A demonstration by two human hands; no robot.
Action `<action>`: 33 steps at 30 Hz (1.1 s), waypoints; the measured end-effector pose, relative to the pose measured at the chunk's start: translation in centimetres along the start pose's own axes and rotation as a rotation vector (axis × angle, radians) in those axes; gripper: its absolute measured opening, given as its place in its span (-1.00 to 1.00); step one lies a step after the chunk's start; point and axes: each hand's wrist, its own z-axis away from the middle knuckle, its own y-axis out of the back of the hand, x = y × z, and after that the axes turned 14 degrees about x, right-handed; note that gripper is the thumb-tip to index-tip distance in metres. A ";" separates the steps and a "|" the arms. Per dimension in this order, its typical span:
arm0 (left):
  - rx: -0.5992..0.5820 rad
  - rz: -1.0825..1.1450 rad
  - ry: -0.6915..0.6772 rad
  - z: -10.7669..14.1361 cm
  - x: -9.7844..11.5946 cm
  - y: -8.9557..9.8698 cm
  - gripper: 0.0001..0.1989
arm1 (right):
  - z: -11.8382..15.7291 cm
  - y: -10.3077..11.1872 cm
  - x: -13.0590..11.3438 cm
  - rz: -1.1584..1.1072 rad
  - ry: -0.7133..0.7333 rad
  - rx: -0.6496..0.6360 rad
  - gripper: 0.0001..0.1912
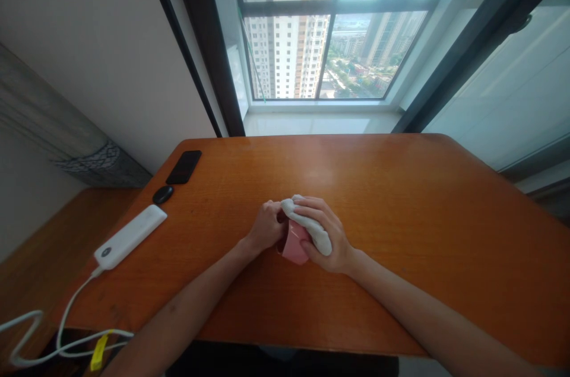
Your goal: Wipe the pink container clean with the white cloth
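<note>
In the middle of the table, a glossy pink cup (295, 244) is held tilted between my two hands, partly covered by fingers and cloth. My left hand (268, 226) is closed on its left side; the exact grip is hidden. Draped over the cup's upper right side is a folded white cloth (317, 233). My right hand (330, 237) presses this cloth against the cup, fingers over the top and thumb on the pink surface.
On the wooden table (378, 199), a black phone (184, 167), a round black object (162, 194) and a white power strip (131, 236) lie along the left edge. A white cable (66, 311) with a yellow tag (98, 353) runs off the front left. Beyond the far edge is a window (333, 56).
</note>
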 end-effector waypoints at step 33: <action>0.271 -0.111 -0.256 1.0 -0.1 1.0 -0.76 | 0.9 -0.4 -0.5 0.293 0.133 0.031 -0.10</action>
